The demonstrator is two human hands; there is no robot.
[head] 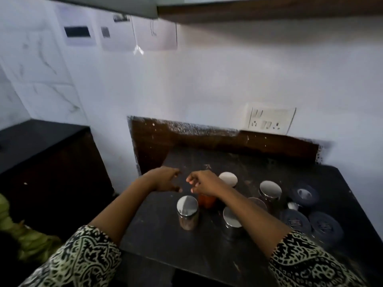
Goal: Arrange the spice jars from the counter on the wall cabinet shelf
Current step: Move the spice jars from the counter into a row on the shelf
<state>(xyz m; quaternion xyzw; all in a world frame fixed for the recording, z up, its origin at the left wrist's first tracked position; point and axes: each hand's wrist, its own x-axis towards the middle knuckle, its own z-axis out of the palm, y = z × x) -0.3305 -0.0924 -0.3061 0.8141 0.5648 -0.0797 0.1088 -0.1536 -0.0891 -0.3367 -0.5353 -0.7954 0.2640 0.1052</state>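
Observation:
Several glass spice jars with shiny steel lids stand on a dark counter [207, 255]. One jar [187, 212] stands nearest the front left. A jar with red spice [206, 200] sits partly hidden under my right hand [204, 182]. More jars stand at the back [228, 179], the right [270, 192] and under my right forearm [232, 222]. My left hand [165, 179] hovers beside my right hand over the counter. Both hands hold nothing, their fingers loosely curled. The wall cabinet's underside [269, 9] runs along the top.
Dark-lidded round containers [323, 226] cluster at the counter's right edge. A socket plate [269, 121] is on the white wall behind. Papers [153, 36] hang on the wall at upper left. A lower dark counter [31, 139] lies to the left.

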